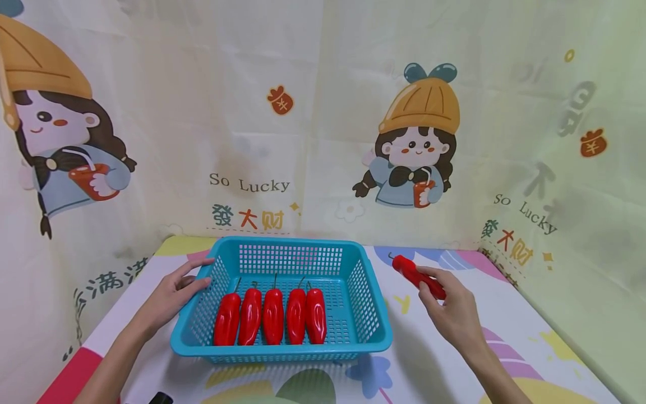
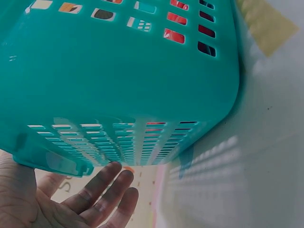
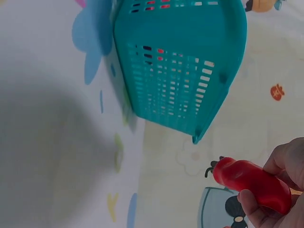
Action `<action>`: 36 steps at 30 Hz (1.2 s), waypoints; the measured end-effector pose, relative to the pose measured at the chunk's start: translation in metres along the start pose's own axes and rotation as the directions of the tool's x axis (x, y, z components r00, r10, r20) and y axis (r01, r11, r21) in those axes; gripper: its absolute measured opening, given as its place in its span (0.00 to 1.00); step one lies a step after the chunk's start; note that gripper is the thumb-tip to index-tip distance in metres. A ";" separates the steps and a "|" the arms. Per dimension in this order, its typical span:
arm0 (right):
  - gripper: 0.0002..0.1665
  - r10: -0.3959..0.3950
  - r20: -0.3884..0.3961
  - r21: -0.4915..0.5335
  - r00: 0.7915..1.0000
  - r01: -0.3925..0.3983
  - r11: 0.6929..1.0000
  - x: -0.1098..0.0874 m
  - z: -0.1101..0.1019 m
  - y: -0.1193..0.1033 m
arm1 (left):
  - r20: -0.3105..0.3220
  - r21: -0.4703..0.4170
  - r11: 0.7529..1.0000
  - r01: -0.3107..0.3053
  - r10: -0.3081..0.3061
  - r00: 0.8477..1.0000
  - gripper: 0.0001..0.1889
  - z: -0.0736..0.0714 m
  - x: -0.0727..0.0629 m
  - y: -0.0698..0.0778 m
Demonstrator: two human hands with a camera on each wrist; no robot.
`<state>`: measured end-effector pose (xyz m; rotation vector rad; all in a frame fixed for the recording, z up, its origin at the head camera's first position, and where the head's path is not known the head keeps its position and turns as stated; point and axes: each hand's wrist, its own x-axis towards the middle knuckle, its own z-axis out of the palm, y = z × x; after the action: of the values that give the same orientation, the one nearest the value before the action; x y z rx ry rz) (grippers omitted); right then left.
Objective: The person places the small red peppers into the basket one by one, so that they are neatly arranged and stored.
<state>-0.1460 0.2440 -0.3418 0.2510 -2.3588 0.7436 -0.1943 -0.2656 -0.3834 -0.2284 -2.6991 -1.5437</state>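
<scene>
A turquoise plastic basket (image 1: 282, 350) with latticed sides stands on the table. Several glossy red peppers (image 1: 273, 317) with thin stems lie side by side in its left and middle part, stems toward the back. My left hand (image 1: 174, 292) touches the basket's left rim; in the left wrist view its fingers (image 2: 97, 192) extend loosely beside the outer wall. To the right of the basket, above the table, my right hand (image 1: 451, 306) pinches another red pepper (image 1: 411, 272) between thumb and fingers, its stem end pointing up and left. Part of this pepper is hidden by the hand.
A patterned cloth covers the table (image 1: 424, 359). Behind and at both sides hangs a cream curtain (image 1: 323, 140) with printed cartoon figures and lettering. A small black object (image 1: 161, 398) shows at the bottom edge, mostly cut off.
</scene>
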 end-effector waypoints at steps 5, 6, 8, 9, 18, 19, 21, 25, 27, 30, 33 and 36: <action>0.24 -0.024 0.001 0.017 1.000 0.024 1.000 0.000 0.002 -0.009 | -0.003 -0.005 1.000 -0.002 0.002 1.000 0.36 0.000 -0.001 0.000; 0.25 -0.027 0.002 0.021 1.000 0.027 0.999 0.000 0.002 -0.010 | -0.003 -0.005 1.000 -0.002 0.002 1.000 0.36 0.000 -0.001 0.000; 0.25 -0.032 0.005 0.027 0.999 0.032 0.999 0.000 0.003 -0.014 | -0.001 -0.006 1.000 -0.002 0.002 1.000 0.36 -0.001 0.000 0.000; 0.25 -0.035 0.008 0.029 0.999 0.035 0.999 0.000 0.003 -0.015 | -0.001 -0.006 1.000 -0.002 0.002 1.000 0.35 -0.001 0.000 0.000; 0.27 -0.058 0.031 0.044 0.998 0.056 0.997 -0.002 0.009 -0.028 | 0.013 -0.019 1.000 0.005 -0.005 1.000 0.34 -0.001 0.002 -0.001; 0.27 -0.061 0.032 0.047 0.998 0.059 0.997 -0.002 0.010 -0.029 | 0.015 -0.021 1.000 0.005 -0.005 1.000 0.34 0.000 0.002 -0.001; 0.27 -0.069 0.033 0.055 0.997 0.067 0.996 -0.002 0.012 -0.031 | 0.017 -0.023 1.000 0.007 -0.007 1.000 0.34 0.000 0.002 -0.002; 0.27 -0.103 0.031 0.077 0.994 0.100 0.992 -0.003 0.016 -0.035 | 0.014 -0.024 1.000 0.009 -0.009 1.000 0.34 -0.001 0.001 -0.002; 0.27 -0.117 0.034 0.085 0.993 0.114 0.990 -0.004 0.018 -0.036 | 0.013 -0.020 1.000 0.007 -0.007 1.000 0.34 -0.001 0.001 -0.003; 0.28 -0.116 0.050 0.094 0.992 0.111 0.989 -0.005 0.021 -0.039 | 0.013 -0.019 1.000 0.004 -0.004 1.000 0.34 -0.001 0.002 -0.003; 0.29 -0.094 0.070 0.101 0.993 0.087 0.991 -0.006 0.024 -0.043 | 0.013 -0.020 1.000 -0.001 0.001 1.000 0.34 -0.001 0.002 -0.003; 0.29 -0.084 0.089 0.102 0.992 0.075 0.992 -0.006 0.027 -0.046 | 0.012 -0.023 1.000 -0.004 0.004 1.000 0.34 -0.001 0.002 -0.003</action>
<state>-0.1396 0.1909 -0.3425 0.4283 -2.3867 0.8275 -0.1967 -0.2676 -0.3858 -0.2441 -2.6898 -1.5779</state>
